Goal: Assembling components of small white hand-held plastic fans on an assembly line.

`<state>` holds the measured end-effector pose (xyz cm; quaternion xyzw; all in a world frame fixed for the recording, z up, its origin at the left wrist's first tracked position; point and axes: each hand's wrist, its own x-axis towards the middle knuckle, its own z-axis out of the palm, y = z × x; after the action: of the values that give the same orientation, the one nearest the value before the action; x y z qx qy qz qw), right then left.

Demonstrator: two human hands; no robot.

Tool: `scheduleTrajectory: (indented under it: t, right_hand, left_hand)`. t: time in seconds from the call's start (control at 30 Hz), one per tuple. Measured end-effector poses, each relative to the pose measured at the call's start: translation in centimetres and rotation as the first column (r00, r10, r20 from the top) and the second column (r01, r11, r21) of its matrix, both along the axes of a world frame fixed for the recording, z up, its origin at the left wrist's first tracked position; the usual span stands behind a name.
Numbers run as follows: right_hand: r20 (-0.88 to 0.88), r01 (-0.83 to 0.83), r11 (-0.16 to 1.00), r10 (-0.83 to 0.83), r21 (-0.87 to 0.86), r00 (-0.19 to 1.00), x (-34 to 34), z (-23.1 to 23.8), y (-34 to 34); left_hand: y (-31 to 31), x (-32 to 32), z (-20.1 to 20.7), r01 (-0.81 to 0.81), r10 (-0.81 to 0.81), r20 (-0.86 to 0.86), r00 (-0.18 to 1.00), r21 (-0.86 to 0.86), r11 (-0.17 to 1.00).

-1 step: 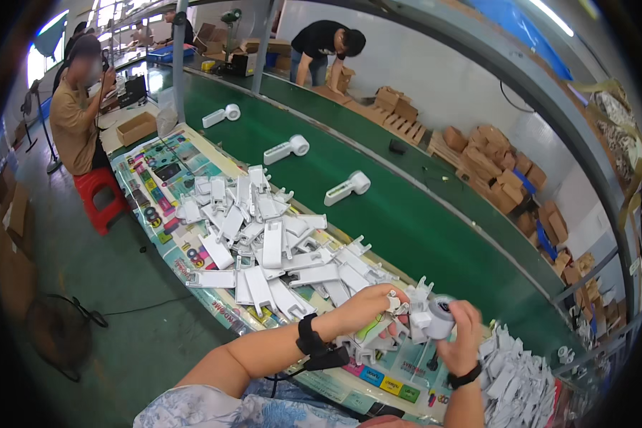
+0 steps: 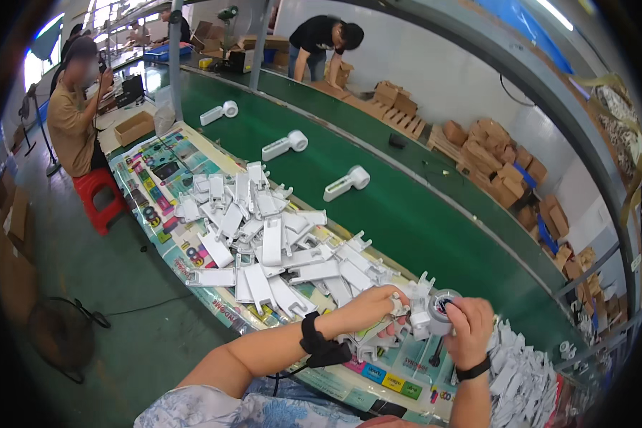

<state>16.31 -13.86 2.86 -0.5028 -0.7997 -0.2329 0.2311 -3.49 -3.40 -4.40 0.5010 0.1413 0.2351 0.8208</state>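
My left hand (image 2: pixel 372 311) is closed around a white plastic handle piece, mostly hidden by the fingers, with a green strip partly showing. Joined to it or right beside it is a round white head (image 2: pixel 439 322) with a dark opening. My right hand (image 2: pixel 471 329) grips this head from the right, its thumb and fingers at the opening. Close to my left hand lies a large heap of white plastic handle shells (image 2: pixel 272 242), some with forked ends. A second pile of white parts (image 2: pixel 517 374) sits to the right of my right wrist.
Three white round-headed devices with handles (image 2: pixel 348 183) lie spaced along the green conveyor belt (image 2: pixel 406 228). Printed sheets cover the worktable (image 2: pixel 165 207). A cardboard tray (image 2: pixel 134 128) stands at its far end, near a seated person (image 2: pixel 75 121). Another person (image 2: pixel 324 46) bends over beyond the belt.
My right hand has shifted slightly right, and its fingers have come over the opening of the round head. The head has turned so that its opening shows more. My left hand stays nearly in place.
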Motion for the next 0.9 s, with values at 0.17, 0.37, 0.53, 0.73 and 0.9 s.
scheduleTrajectory:
  t: [0.17, 0.37, 0.53, 0.73, 0.9]
  right_hand:
    - [0.155, 0.011, 0.999, -0.019, 0.050, 0.988, 0.6, 1.0, 1.5]
    - [0.256, -0.012, 0.998, -0.004, 0.062, 0.967, 0.6, 1.4, 1.3]
    - [-0.049, -0.100, 0.921, 0.088, -0.377, 0.995, -0.8, 3.5, -0.1]
    - [-0.267, -0.151, 0.620, -0.098, -0.770, 0.959, -0.5, 4.1, -0.1]
    - [-0.304, -0.201, 0.616, -0.066, -0.761, 0.950, -0.1, 3.4, -0.2]
  left_hand:
    - [-0.4, 0.3, 0.3, 0.184, -0.180, -0.068, 0.981, 0.049, 0.982]
    - [-0.2, 0.6, -0.3, 0.112, -0.092, -0.115, 0.989, 0.184, 0.977]
    - [-0.1, 0.5, -0.8, -0.024, 0.194, -0.199, 0.961, 0.638, 0.770]
    - [-2.1, 0.4, 0.3, 0.141, 0.229, -0.302, 0.925, 0.835, 0.531]
    - [-2.6, -0.1, 0.1, 0.159, 0.203, -0.294, 0.934, 0.851, 0.500]
